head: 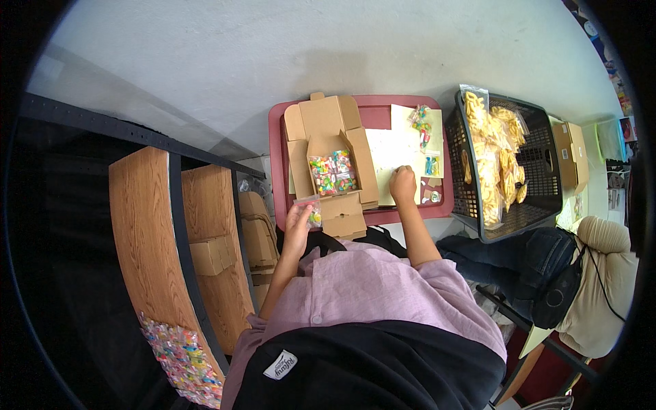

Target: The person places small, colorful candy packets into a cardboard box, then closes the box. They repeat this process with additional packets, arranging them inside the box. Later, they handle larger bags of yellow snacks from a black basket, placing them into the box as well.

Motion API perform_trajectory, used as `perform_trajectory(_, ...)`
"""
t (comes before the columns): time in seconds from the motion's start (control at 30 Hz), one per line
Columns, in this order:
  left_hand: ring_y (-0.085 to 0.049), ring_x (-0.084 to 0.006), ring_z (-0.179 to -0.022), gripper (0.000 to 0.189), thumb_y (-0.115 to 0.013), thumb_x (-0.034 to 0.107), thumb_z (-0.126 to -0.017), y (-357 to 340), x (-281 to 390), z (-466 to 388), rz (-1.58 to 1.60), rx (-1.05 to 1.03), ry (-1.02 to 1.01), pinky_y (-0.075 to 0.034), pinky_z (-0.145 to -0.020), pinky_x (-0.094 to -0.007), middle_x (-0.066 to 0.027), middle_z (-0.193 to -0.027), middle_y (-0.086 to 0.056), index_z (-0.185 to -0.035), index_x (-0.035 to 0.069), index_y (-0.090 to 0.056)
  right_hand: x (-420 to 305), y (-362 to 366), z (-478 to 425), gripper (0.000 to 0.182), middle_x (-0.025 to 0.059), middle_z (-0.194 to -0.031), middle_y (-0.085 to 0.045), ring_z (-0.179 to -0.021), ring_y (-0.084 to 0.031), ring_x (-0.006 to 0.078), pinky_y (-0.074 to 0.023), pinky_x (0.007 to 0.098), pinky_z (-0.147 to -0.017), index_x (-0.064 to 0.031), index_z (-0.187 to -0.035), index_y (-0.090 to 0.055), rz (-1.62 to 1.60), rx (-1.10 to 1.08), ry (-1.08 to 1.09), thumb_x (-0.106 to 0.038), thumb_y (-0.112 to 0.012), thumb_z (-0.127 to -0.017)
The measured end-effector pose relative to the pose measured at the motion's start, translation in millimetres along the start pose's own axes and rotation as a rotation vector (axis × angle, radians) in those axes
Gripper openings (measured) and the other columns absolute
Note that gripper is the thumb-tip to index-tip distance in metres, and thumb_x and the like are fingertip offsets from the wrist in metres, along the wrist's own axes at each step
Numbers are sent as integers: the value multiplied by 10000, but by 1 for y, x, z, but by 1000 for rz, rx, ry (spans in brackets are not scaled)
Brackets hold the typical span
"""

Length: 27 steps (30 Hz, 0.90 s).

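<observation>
My left hand (296, 224) pinches a small clear zip bag (314, 217) with a few colourful pieces inside, just off the near left corner of an open cardboard box (319, 117). Bags of colourful wrapped pieces (333, 172) fill the box's floor, and its flaps are folded out. My right hand (403, 183) rests with curled fingers on a pale paper sheet (382, 154) right of the box; whether it grips anything small is hidden. More filled bags (422, 127) lie on the sheets at the far right, with another small bag (432, 165) nearer.
A red plastic tabletop (376, 111) holds the box and sheets, against a wall (328, 46). On the right stands a black plastic crate (540, 169) of bagged yellow snacks (489, 154). At left, wooden shelves (146, 225) carry candy bags (179, 359) and a carton (212, 254).
</observation>
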<state>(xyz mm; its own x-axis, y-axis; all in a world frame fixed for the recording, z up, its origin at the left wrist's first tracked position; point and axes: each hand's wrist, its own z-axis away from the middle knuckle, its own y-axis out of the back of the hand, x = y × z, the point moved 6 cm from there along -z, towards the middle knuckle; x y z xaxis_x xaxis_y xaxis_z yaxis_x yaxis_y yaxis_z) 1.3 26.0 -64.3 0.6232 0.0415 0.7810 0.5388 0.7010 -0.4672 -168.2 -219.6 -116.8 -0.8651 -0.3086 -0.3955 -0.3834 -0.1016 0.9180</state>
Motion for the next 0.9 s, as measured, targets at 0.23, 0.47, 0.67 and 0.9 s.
perform_trajectory(0.23,-548,-108,-887,171,-471,129,-890,-3,0,0,3,-5,10,-435,-770,-252,-53,-970,-575,-1016,21,-512,-1,2,1,130,216,-833,-562,-781,-556,357,-459,409,-713,47,-718,-606,-81,-31,-12,-68,-545,-723)
perform_trajectory(0.47,-558,-105,-860,165,-473,131,-891,-6,-2,-2,-4,2,12,-446,-738,-244,-50,-955,-577,-1009,23,-514,-2,-1,3,133,226,-876,-547,-811,-536,363,-459,415,-721,49,-725,-617,-82,-61,-5,-52,-532,-718)
perform_trajectory(0.67,-548,-102,-872,160,-472,124,-890,-7,-2,-4,16,-8,19,-436,-749,-242,-48,-956,-574,-1005,21,-514,-4,0,3,96,228,-830,-560,-770,-552,357,-458,398,-724,45,-688,-616,-103,-11,52,-31,-560,-674)
perform_trajectory(0.9,-547,-100,-865,160,-472,121,-890,-8,-4,-7,-1,-23,20,-434,-750,-243,-47,-954,-575,-1008,20,-513,-2,0,4,70,222,-803,-565,-772,-551,345,-454,385,-737,36,-672,-615,-150,1,55,-17,-577,-647)
